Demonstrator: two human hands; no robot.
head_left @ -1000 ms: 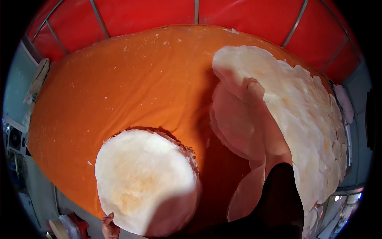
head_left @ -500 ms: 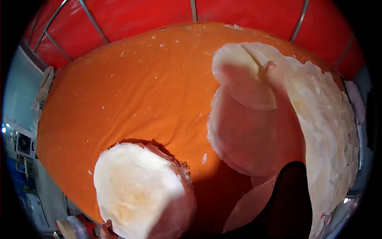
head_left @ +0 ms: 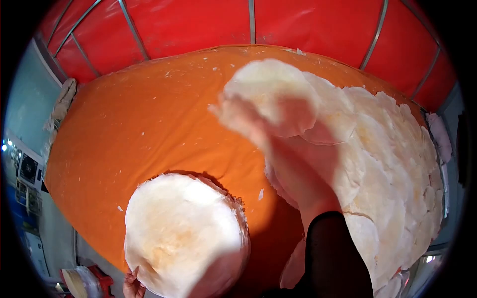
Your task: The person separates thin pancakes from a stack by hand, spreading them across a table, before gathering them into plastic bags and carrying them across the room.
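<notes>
My right hand [head_left: 238,116], blurred by motion with its fingers stretched out, is over the left edge of a thin, pale round sheet [head_left: 271,82]. That sheet lies on the orange cloth and overlaps its neighbours. At the lower left, a thick stack of round sheets [head_left: 184,233] stands on the cloth, its top sheet whitish with a tan middle. My left hand [head_left: 133,286] pinches the stack's lower-left rim, where the top sheet creases beside the fingertip. The shadow of my arm falls across the laid sheets and part of the stack.
Many overlapping round sheets [head_left: 392,164] cover the right side of the orange cloth [head_left: 109,134]. A red panel wall with metal bars [head_left: 252,22] runs along the back. Small white flakes are scattered on the cloth. A round wrapped item [head_left: 82,284] is on the floor at lower left.
My right hand has swung left from the laid sheets to the left edge of the foremost sheet. That sheet now lies flatter. My left hand stays at the stack; the view has shifted slightly.
</notes>
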